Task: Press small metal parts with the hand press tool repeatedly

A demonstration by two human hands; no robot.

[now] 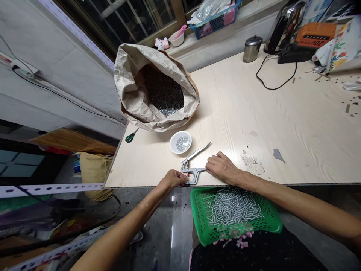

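Note:
A metal hand press tool (pixel 194 165) with a long open lever lies at the table's front edge. My right hand (pixel 222 167) rests on its lower handle, fingers curled over it. My left hand (pixel 173 178) is closed in a pinch at the tool's jaw; what it pinches is too small to make out. A small white bowl (pixel 180 142) of tiny metal pieces sits just behind the tool. A green plastic basket (pixel 235 214) full of small silver pieces rests on my lap below the table edge.
A large paper sack (pixel 153 88) of dark metal parts stands open at the back left, with green-handled scissors (pixel 131 136) beside it. A kettle (pixel 284 26), a steel canister (pixel 252 49) and a black cord (pixel 275 81) are at the far right. The wooden table (pixel 282 124) has scuffed patches.

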